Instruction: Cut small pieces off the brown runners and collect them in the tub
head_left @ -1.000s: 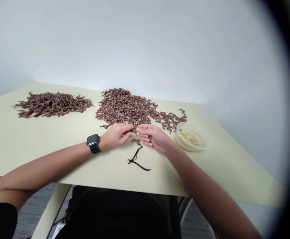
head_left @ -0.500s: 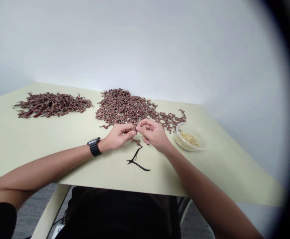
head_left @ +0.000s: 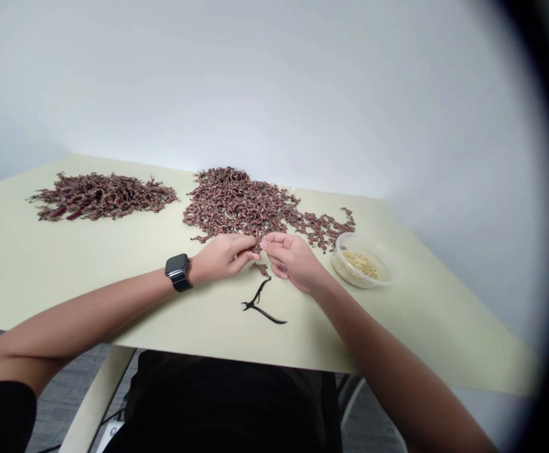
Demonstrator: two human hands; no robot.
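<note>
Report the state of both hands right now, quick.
Left hand: closed, pinching a small reddish-brown piece.
Right hand: closed in a pinch at that piece; too small to tell whether it grips it.

Left wrist, between 8 and 9 o'clock in frame: wearing a smartwatch [head_left: 177, 265]. Case is showing squarish with rounded corners, dark face, thin shiny edge. Strap [head_left: 182, 282] is reading near-black, looking ridged in segments. Left upper arm, 8 o'clock: a plain black sleeve [head_left: 3, 418] is ending short in a curved hem, leaving the forearm bare. Left hand [head_left: 223, 257] and right hand [head_left: 297, 259] are showing bare; right forearm, about 4 o'clock, is running bare to the frame edge. Lap, 6 to 7 o'clock: black clothing [head_left: 227, 402], possibly top and bottoms merging, too dark to separate.
</note>
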